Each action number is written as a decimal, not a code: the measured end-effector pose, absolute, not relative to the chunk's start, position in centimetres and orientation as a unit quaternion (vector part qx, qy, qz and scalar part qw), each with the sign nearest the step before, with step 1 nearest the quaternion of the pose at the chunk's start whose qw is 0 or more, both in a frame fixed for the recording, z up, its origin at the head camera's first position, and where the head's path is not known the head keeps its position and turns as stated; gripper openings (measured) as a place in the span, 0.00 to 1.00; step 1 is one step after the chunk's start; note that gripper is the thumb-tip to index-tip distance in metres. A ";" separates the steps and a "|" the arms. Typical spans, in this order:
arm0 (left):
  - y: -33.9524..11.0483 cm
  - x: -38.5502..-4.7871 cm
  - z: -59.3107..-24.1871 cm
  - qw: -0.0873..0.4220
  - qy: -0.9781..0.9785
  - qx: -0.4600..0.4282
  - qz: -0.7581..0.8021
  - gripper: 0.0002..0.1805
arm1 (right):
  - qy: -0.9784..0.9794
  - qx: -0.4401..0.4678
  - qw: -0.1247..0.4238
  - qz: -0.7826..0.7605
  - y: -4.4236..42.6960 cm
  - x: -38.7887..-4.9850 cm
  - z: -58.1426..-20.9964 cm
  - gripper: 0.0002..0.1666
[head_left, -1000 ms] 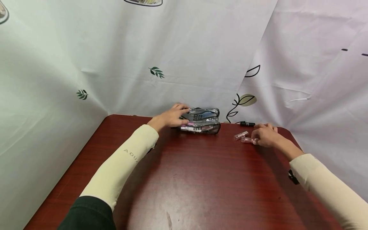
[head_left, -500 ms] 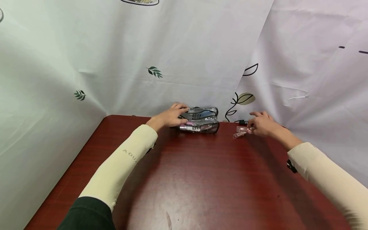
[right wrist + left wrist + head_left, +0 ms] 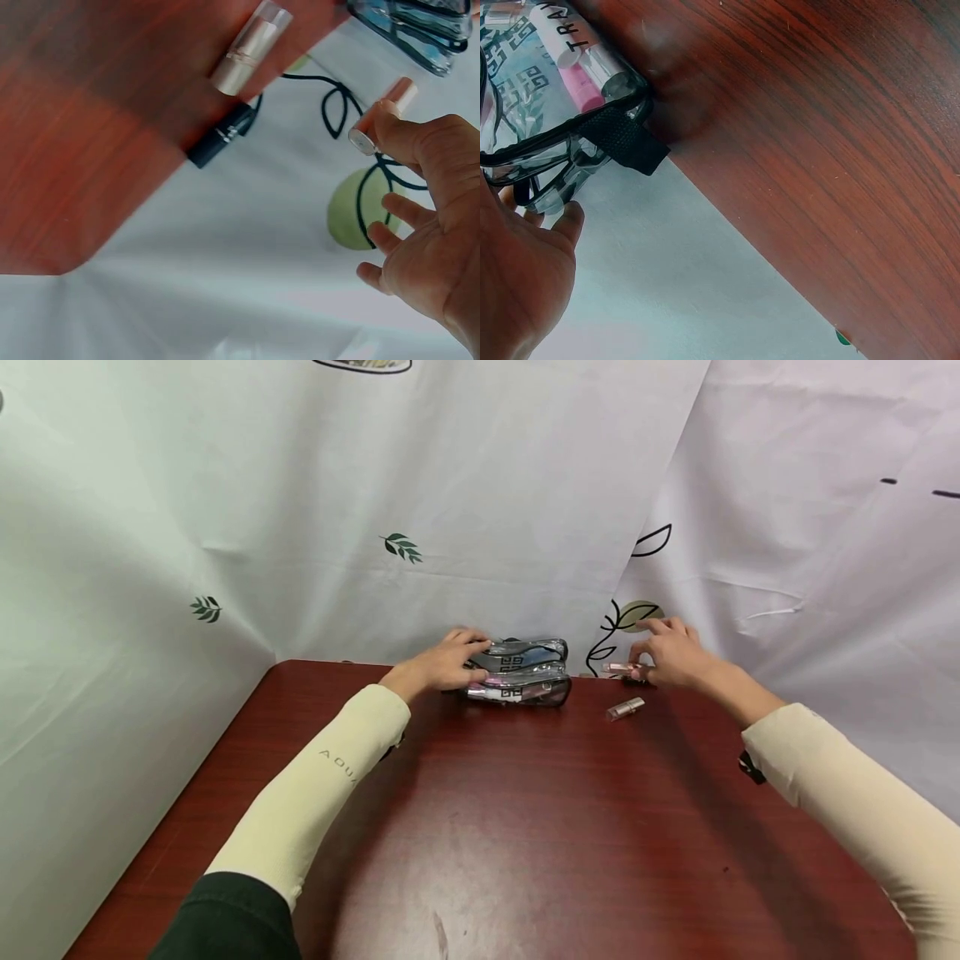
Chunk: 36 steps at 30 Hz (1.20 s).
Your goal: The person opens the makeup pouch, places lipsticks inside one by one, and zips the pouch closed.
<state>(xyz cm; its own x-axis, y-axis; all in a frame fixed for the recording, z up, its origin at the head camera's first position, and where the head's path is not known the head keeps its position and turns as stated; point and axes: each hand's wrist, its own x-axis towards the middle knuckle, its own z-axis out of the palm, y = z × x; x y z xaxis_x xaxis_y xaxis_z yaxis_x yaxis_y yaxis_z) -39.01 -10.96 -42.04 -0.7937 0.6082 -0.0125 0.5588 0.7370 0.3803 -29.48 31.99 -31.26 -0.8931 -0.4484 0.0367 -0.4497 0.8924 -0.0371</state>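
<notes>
With the right hand (image 3: 672, 656), pinching a pink tube (image 3: 618, 668) near the far edge of the counter (image 3: 487, 793), likely handling something light, stiff, slick, best held mid-barrel; with the left hand (image 3: 447, 666), gripping the clear pouch (image 3: 528, 695).

Table (image 3: 487, 843) is red-brown, streaked with darker grain. Clear pouches (image 3: 528, 691) show black edging, squared black motifs; white tube (image 3: 553, 34) inside bears black lettering. Held tube (image 3: 367, 129) rose-pink, loose tube (image 3: 251, 49) pinkish-gold. Backdrop (image 3: 487, 485) white, with green leaf sprigs. Left sleeve (image 3: 318, 785) cream, grey-lettered.
</notes>
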 end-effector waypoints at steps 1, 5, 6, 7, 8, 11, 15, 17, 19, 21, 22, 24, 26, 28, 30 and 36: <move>-10.9 -38.8 -41.8 0.069 0.928 0.315 0.185 0.46 | -0.973 0.230 0.015 0.021 31.9 -29.5 -31.0 0.08; -10.9 -39.2 -42.2 0.070 0.928 0.315 0.187 0.46 | -0.972 0.233 0.023 0.016 31.1 -29.7 -30.3 0.08; -10.9 -39.4 -42.3 0.070 0.929 0.315 0.183 0.46 | -0.972 0.234 0.023 0.017 30.8 -29.7 -30.2 0.08; -11.0 -39.6 -42.5 0.070 0.930 0.314 0.178 0.46 | -0.972 0.235 0.023 0.018 30.5 -29.7 -30.0 0.08; -11.0 -39.8 -42.6 0.069 0.931 0.315 0.173 0.46 | -0.971 0.237 0.023 0.018 30.3 -29.7 -29.9 0.07; -11.2 -40.6 -43.2 0.064 0.931 0.318 0.166 0.46 | -0.970 0.242 0.020 0.023 29.4 -29.8 -29.6 0.07; -11.4 -41.1 -43.6 0.055 0.931 0.324 0.158 0.46 | -0.969 0.246 0.017 0.028 28.1 -29.8 -29.3 0.08; -11.3 -41.1 -43.6 0.053 0.931 0.325 0.156 0.46 | -0.967 0.251 0.022 0.032 27.5 -29.9 -29.2 0.08; -11.3 -41.1 -43.6 0.055 0.931 0.325 0.155 0.46 | -0.965 0.258 0.029 0.037 26.8 -30.1 -29.3 0.07; -11.3 -41.4 -43.8 0.059 0.932 0.324 0.152 0.46 | -0.962 0.266 0.039 0.041 26.2 -30.2 -29.4 0.07; -11.3 -41.6 -43.9 0.062 0.932 0.323 0.151 0.47 | -0.961 0.270 0.042 0.044 25.8 -30.2 -29.4 0.07; -11.4 -41.9 -44.1 0.067 0.933 0.321 0.150 0.47 | -0.959 0.275 0.051 0.049 25.1 -30.3 -29.5 0.07; -11.4 -42.2 -44.3 0.069 0.933 0.320 0.150 0.47 | -0.957 0.279 0.058 0.055 24.3 -30.4 -29.6 0.08; -11.4 -42.2 -44.3 0.070 0.933 0.321 0.149 0.47 | -0.956 0.282 0.062 0.062 23.6 -30.5 -29.7 0.08; -11.5 -42.2 -44.3 0.069 0.933 0.321 0.149 0.47 | -0.954 0.286 0.063 0.066 23.0 -30.6 -29.8 0.08; -11.2 -42.2 -44.1 0.070 0.934 0.319 0.146 0.47 | -0.952 0.293 0.053 0.068 21.2 -30.8 -30.4 0.11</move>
